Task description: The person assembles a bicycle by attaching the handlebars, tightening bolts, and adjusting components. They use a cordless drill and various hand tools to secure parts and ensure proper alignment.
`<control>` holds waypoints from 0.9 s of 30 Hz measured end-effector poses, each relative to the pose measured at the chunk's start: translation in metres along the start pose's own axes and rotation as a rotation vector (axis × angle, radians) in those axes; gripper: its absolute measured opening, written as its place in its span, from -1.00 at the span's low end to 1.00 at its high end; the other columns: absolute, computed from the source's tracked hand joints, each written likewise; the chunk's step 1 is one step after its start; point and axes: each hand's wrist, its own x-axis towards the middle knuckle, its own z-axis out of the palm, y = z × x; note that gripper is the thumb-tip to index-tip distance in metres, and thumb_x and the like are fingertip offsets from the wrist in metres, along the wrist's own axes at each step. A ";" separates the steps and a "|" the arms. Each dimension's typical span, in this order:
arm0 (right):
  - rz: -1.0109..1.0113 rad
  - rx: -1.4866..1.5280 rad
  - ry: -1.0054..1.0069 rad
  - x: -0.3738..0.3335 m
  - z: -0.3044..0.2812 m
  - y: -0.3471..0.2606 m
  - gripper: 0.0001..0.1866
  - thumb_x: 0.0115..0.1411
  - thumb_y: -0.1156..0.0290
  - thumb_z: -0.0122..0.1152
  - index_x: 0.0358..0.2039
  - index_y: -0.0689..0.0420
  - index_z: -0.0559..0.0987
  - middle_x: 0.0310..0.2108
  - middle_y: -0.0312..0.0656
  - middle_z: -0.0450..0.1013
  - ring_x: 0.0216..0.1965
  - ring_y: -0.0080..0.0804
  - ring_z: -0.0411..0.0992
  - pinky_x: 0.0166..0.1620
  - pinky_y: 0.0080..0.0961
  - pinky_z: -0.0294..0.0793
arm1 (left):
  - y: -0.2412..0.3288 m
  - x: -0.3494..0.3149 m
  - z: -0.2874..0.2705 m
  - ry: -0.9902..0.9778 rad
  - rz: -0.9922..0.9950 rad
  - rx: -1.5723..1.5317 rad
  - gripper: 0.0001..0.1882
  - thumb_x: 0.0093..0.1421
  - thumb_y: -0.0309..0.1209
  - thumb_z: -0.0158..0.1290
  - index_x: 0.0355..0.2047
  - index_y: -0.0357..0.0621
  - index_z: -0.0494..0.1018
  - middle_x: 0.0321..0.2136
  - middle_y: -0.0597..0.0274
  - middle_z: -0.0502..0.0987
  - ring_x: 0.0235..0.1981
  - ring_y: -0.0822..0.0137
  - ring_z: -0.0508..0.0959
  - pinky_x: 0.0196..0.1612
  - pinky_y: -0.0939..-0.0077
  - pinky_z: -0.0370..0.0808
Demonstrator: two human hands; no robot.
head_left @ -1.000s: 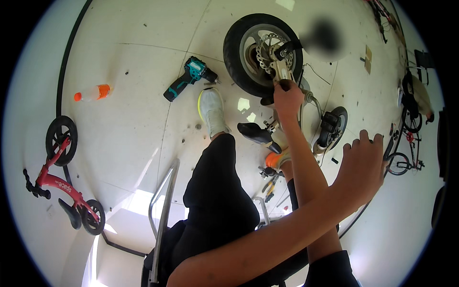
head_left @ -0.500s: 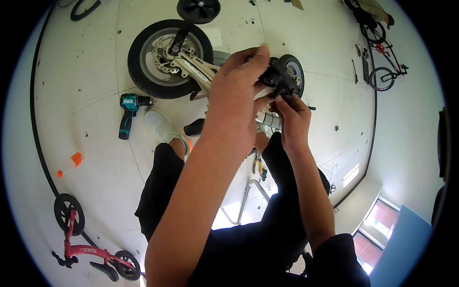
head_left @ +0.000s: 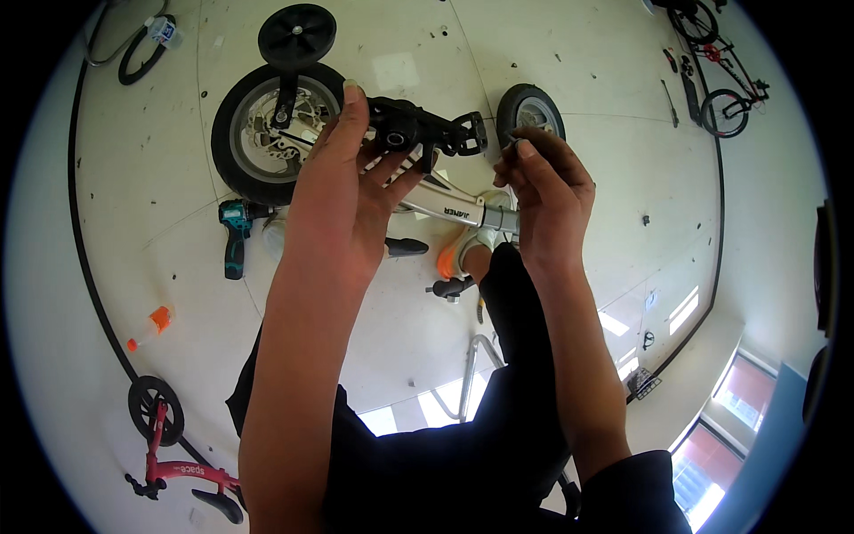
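The left hand (head_left: 351, 187) closed its grip about a black jointed part (head_left: 398, 133), thumb upright at its left end and fingers curled beneath; the part was held above the bicycle, its cage-like end toward the right hand (head_left: 553, 200), presumably to keep it visible and within reach; there, the thumb and fingertips were pressed together near that end but apart from it, though whether anything small lay between them could not be told; below, a pale bicycle frame (head_left: 449, 206), dark lettering along its tube, lay on its side, probably for steadiness, on the floor (head_left: 605, 160); a stabiliser wheel (head_left: 298, 36) projected from its larger wheel; farther left lay a teal drill (head_left: 235, 238), likely set down close to hand, an orange-labelled bottle (head_left: 151, 327) and a red balance bike (head_left: 189, 469) with pale lettering.
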 end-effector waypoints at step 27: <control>-0.235 -0.453 -0.046 -0.015 0.044 0.018 -0.81 0.12 0.54 0.24 -0.24 0.32 0.55 -0.36 -0.19 0.52 -0.42 -0.58 0.43 -0.37 -0.66 0.46 | -0.006 -0.002 0.005 0.024 0.129 0.048 -0.51 0.25 -0.11 0.04 -0.01 -0.24 0.29 -0.26 0.21 0.42 -0.17 0.32 0.43 -0.01 0.30 0.40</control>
